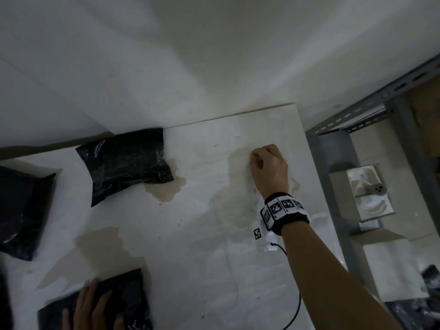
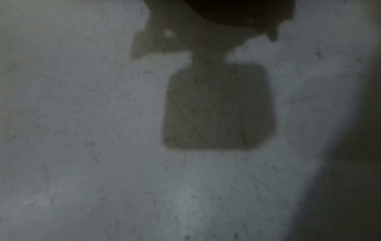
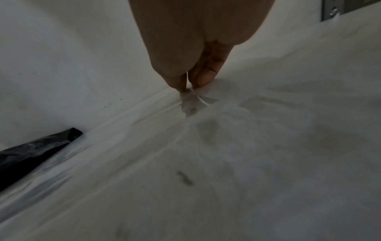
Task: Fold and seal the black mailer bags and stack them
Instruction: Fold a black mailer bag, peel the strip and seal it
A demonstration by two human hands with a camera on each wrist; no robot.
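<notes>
White table [image 1: 214, 234]; left hand [image 1: 92, 308] flat on mailer bag [image 1: 128, 296]; right hand [image 1: 269, 167] pinching clear strip [image 3: 192, 101].

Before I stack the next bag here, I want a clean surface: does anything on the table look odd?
Yes. The white table carries brownish, dried-looking stains, one beside the sealed black mailer bag near the wall. The right hand pinches a small whitish clear scrap, probably tape or peeled liner, at the table.
</notes>
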